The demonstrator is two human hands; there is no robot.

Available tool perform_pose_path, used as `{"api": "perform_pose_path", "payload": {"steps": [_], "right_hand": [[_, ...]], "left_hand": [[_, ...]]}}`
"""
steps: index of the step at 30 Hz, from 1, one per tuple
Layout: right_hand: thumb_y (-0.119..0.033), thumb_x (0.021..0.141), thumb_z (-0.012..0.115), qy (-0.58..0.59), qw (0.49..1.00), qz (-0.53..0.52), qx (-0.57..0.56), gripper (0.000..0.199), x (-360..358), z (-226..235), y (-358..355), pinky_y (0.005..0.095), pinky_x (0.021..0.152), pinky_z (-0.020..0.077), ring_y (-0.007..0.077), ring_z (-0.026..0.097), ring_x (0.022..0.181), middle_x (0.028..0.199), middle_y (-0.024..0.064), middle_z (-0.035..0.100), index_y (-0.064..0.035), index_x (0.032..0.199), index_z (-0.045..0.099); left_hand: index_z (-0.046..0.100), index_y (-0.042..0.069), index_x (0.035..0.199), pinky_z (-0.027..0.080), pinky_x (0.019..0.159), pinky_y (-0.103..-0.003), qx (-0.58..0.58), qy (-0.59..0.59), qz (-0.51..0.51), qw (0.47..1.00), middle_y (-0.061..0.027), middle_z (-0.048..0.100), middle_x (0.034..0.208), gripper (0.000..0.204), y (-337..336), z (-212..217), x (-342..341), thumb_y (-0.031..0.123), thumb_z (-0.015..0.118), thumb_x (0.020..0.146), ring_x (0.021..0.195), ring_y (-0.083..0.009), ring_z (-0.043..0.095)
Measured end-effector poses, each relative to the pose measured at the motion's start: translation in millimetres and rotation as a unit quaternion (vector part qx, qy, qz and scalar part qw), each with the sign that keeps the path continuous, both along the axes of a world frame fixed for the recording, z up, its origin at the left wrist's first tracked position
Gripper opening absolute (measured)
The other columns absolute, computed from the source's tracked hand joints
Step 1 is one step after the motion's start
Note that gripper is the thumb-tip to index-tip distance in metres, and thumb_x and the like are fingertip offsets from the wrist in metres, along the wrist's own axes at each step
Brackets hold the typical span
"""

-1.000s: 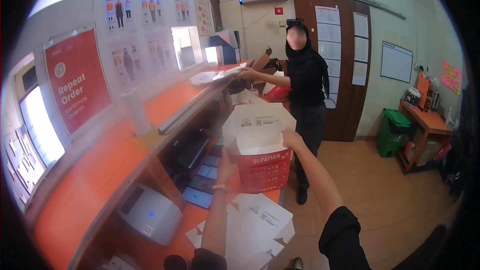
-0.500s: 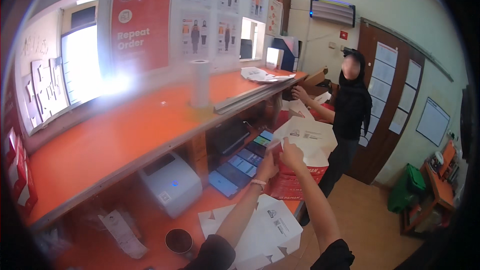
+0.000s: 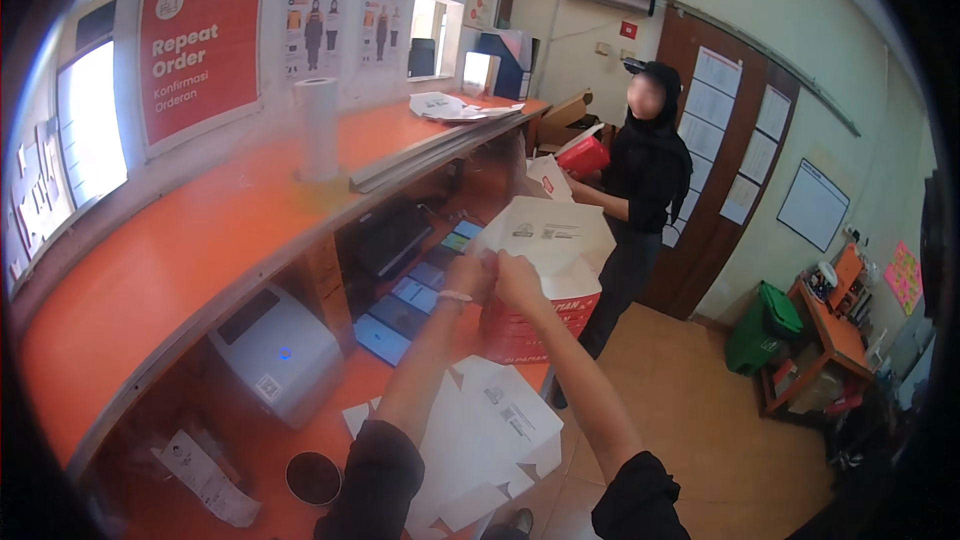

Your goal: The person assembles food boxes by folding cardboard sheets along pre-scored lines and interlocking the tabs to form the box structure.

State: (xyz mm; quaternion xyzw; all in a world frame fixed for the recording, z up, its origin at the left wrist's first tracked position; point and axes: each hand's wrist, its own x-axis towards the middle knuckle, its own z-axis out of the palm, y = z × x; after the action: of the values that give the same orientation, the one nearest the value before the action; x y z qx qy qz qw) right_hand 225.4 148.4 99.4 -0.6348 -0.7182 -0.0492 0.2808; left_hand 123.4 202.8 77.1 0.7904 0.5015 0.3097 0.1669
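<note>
A cardboard food box (image 3: 555, 230), white inside and red outside, stands with its flaps up on top of a stack of red boxes (image 3: 535, 335). My left hand (image 3: 470, 278) and my right hand (image 3: 520, 282) are close together at its near left corner. Both have their fingers closed on the box wall; the fingertips are partly hidden. Beneath my forearms lies an unfolded white box blank (image 3: 500, 420) with notched edges.
Phones (image 3: 385, 338) line the lower counter left of the stack, beside a grey printer (image 3: 275, 355). A dark round cup (image 3: 314, 478) and a paper receipt (image 3: 208, 478) lie nearer. A co-worker (image 3: 650, 155) stands beyond the stack, holding a red box (image 3: 583, 153).
My view has turned right, so the scene sits further left. The co-worker's raised hand has come down and a red box is now held there. My hands stay at the box corner.
</note>
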Motion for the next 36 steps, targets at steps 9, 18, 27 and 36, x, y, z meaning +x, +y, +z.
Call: {"api": "perform_pose_path", "payload": {"steps": [9, 18, 27, 36], "right_hand": [[-0.011, 0.072, 0.051, 0.023, 0.986, -0.104, 0.132, 0.017, 55.3, -1.1, 7.1, 0.0451, 0.070, 0.0459, 0.0348, 0.058, 0.078, 0.090, 0.0187, 0.058, -0.0049, 0.085, 0.059], [-0.009, 0.076, 0.044, 0.065, 0.979, -0.190, 0.041, 0.025, 137.1, -27.4, -7.2, 0.0442, 0.071, 0.0457, 0.0357, 0.058, 0.081, 0.084, 0.0195, 0.060, -0.0096, 0.092, 0.062], [-0.022, 0.081, 0.044, 0.004, 0.978, -0.210, -0.002, 0.024, 121.7, -17.8, -14.1, 0.0449, 0.071, 0.0462, 0.0364, 0.058, 0.081, 0.087, 0.0189, 0.061, -0.0113, 0.093, 0.062], [-0.019, 0.090, 0.043, 0.411, 0.844, -0.077, 0.334, 0.023, 124.0, -101.9, -64.8, 0.0280, 0.072, 0.0418, 0.0171, 0.053, 0.077, 0.085, 0.0086, 0.057, 0.0023, 0.090, 0.052]], "left_hand": [[0.054, -0.004, 0.097, 0.044, 0.078, -0.041, -0.109, -0.243, 0.012, 0.964, -0.0252, 0.058, 0.084, 0.044, 8.4, -47.1, -6.7, 0.034, 0.056, 0.075, 0.086, -0.0378, 0.056], [0.028, 0.003, 0.125, 0.039, 0.086, -0.045, 0.026, -0.054, -0.012, 0.998, -0.0284, 0.046, 0.114, 0.053, -27.6, -32.9, 11.6, 0.019, 0.045, 0.077, 0.102, -0.0417, 0.048], [0.035, -0.003, 0.119, 0.035, 0.090, -0.042, 0.015, -0.056, 0.004, 0.998, -0.0285, 0.048, 0.110, 0.053, -22.1, -32.1, 7.1, 0.017, 0.053, 0.074, 0.106, -0.0398, 0.044], [0.024, 0.004, 0.130, 0.024, 0.096, -0.054, 0.087, -0.223, 0.065, 0.969, -0.0230, 0.022, 0.133, 0.082, -161.5, -86.8, 24.8, 0.043, 0.064, 0.070, 0.121, -0.0444, 0.023]]}}
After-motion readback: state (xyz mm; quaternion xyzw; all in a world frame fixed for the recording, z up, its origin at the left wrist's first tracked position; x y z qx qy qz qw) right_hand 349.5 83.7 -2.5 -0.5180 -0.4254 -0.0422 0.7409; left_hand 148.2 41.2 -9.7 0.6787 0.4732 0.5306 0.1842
